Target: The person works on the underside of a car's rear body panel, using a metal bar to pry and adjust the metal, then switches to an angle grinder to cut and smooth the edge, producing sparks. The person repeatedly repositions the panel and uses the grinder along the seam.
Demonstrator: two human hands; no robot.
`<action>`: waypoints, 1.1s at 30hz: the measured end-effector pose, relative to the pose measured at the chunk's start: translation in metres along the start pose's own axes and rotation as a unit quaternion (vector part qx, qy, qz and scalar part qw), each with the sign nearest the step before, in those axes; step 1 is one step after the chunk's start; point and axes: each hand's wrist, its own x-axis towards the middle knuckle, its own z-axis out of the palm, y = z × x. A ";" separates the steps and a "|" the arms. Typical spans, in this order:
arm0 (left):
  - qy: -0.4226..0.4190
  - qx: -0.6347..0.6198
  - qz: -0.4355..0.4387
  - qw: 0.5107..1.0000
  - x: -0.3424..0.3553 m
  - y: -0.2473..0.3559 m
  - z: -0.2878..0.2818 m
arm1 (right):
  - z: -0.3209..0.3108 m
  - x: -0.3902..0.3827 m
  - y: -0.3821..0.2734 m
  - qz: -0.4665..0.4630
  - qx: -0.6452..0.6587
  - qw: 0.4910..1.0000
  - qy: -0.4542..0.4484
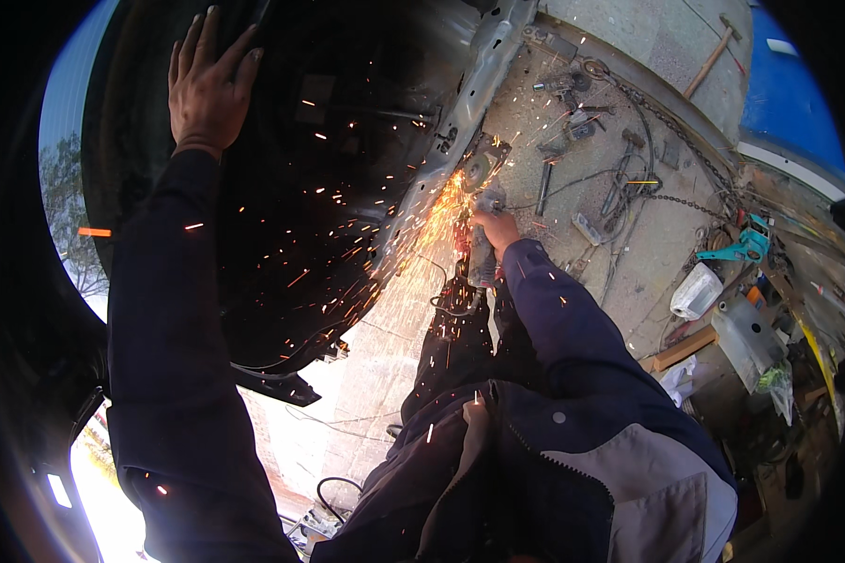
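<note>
My left hand (208, 98) is raised at the upper left, its fingers stretched out and lying against the dark inside of a vehicle body (319, 188). My right hand (498, 230) grips an angle grinder (482, 258) near the middle of the view. The grinder's round disc (477, 171) is against or very close to the bare metal edge (472, 94) of the body; the exact contact is lost in glare. Bright orange sparks (438, 218) spray from there, down and to the left. A thin cord hangs by the grinder's lower end.
On the concrete floor to the right lie a chain (688, 202), a hammer (626, 155), a dark metal bar (545, 186) and cables. A teal tool (742, 246), a white plastic container (697, 291) and wood (683, 348) are farther right. A long-handled hammer (711, 62) lies near a blue panel (793, 94).
</note>
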 end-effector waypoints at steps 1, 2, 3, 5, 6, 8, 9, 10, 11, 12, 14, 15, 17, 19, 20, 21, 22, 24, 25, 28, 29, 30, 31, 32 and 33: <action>-0.001 0.003 0.000 1.000 0.000 0.000 0.000 | 0.000 -0.001 0.000 0.021 0.017 1.000 -0.008; -0.003 0.000 -0.003 1.000 0.000 0.000 0.000 | 0.000 -0.003 0.000 0.003 0.021 1.000 -0.013; -0.006 -0.002 -0.005 1.000 -0.001 -0.001 0.001 | 0.000 -0.004 0.000 -0.004 0.025 1.000 -0.018; -0.007 -0.004 -0.006 1.000 -0.002 -0.005 0.005 | -0.001 -0.004 0.002 -0.014 0.023 0.999 -0.017; -0.005 -0.003 -0.005 1.000 -0.003 -0.008 0.009 | -0.001 -0.004 0.003 -0.017 0.017 1.000 -0.011; 0.036 0.000 0.031 0.999 -0.003 -0.017 0.019 | -0.001 -0.002 0.005 -0.024 0.017 1.000 -0.008; 0.073 0.002 0.064 0.995 -0.001 -0.022 0.026 | 0.000 0.000 0.007 -0.026 0.023 0.999 -0.012; 0.110 0.004 0.098 0.989 0.000 -0.028 0.032 | 0.000 0.002 0.008 -0.019 0.025 0.999 -0.005; 0.110 0.006 0.098 0.989 -0.002 -0.032 0.037 | 0.000 0.005 0.010 -0.028 0.015 0.999 -0.015; 0.110 0.008 0.098 0.989 -0.004 -0.036 0.041 | 0.000 0.008 0.011 -0.027 0.002 1.000 -0.015; 0.107 0.012 0.099 0.989 -0.007 -0.043 0.047 | -0.002 0.013 0.014 -0.013 -0.031 0.999 0.007; 0.105 0.013 0.099 0.989 -0.007 -0.045 0.049 | -0.002 0.016 0.015 -0.001 -0.053 0.998 0.030; 0.105 0.011 0.099 0.990 -0.007 -0.045 0.049 | -0.004 0.020 0.018 0.005 -0.069 0.996 0.061; 0.106 0.007 0.098 0.989 -0.005 -0.041 0.045 | -0.007 0.023 0.021 -0.004 -0.056 0.996 0.066; 0.106 0.006 0.099 0.989 -0.004 -0.037 0.042 | -0.007 0.025 0.023 -0.004 -0.053 0.998 0.040; 0.106 0.006 0.099 0.989 -0.003 -0.033 0.037 | -0.007 0.026 0.023 0.000 -0.045 0.999 0.000; 0.106 0.005 0.100 0.989 -0.001 -0.029 0.032 | -0.007 0.027 0.024 0.015 -0.049 0.999 -0.005; 0.028 0.001 0.027 0.999 -0.004 -0.018 0.020 | -0.006 0.027 0.025 0.011 -0.045 0.999 0.009; -0.010 -0.001 -0.009 1.000 -0.005 -0.013 0.015 | -0.005 0.027 0.026 0.020 -0.052 0.998 0.039; -0.006 -0.004 -0.004 1.000 -0.001 -0.003 0.004 | -0.003 0.022 0.025 0.030 -0.019 0.999 -0.001; -0.005 -0.002 -0.004 1.000 0.000 -0.001 0.003 | -0.003 0.020 0.025 0.009 -0.007 1.000 -0.015; -0.004 0.001 -0.004 1.000 0.000 0.000 0.002 | -0.003 0.017 0.025 -0.003 -0.003 1.000 -0.017; -0.005 0.003 -0.004 1.000 0.001 0.000 0.001 | -0.002 0.016 0.025 -0.010 0.007 1.000 -0.012; -0.004 0.003 -0.004 1.000 0.000 0.000 0.002 | -0.002 0.014 0.026 -0.025 -0.002 1.000 -0.004; -0.003 0.003 -0.005 1.000 0.000 0.000 0.002 | -0.001 0.014 0.025 -0.037 -0.005 0.999 0.012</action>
